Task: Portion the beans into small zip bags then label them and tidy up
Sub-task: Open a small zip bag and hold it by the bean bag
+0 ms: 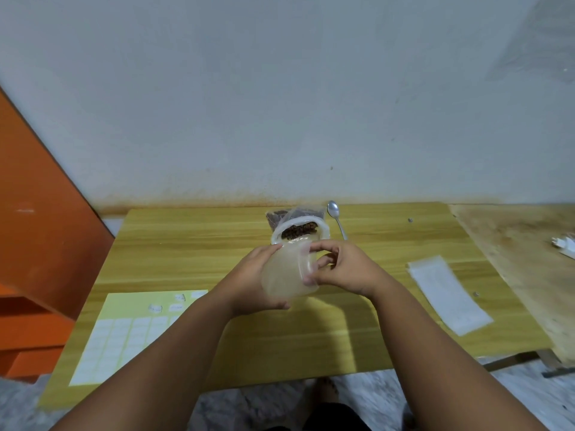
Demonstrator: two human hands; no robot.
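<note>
Above the middle of a yellow wooden table (202, 244), a person's left hand (253, 276) and right hand (343, 269) hold a clear small zip bag (281, 275) in the air. The left hand cups the bag from its 9 o'clock side, thumb curled under the lower edge; the right hand's fingers, bent and close together, pinch the bag's mouth at 3 o'clock. Just past the hands, at 12 o'clock, an open bag of beans (300, 230) stands with its white rim rolled down, dark beans showing; a spoon (333, 209) lies beside it at 1 o'clock; a sheet of labels (124, 334) lies at 8 o'clock near the table's front edge; a stack of flat clear bags (449, 295) lies at 3 o'clock, well apart from the hands.
</note>
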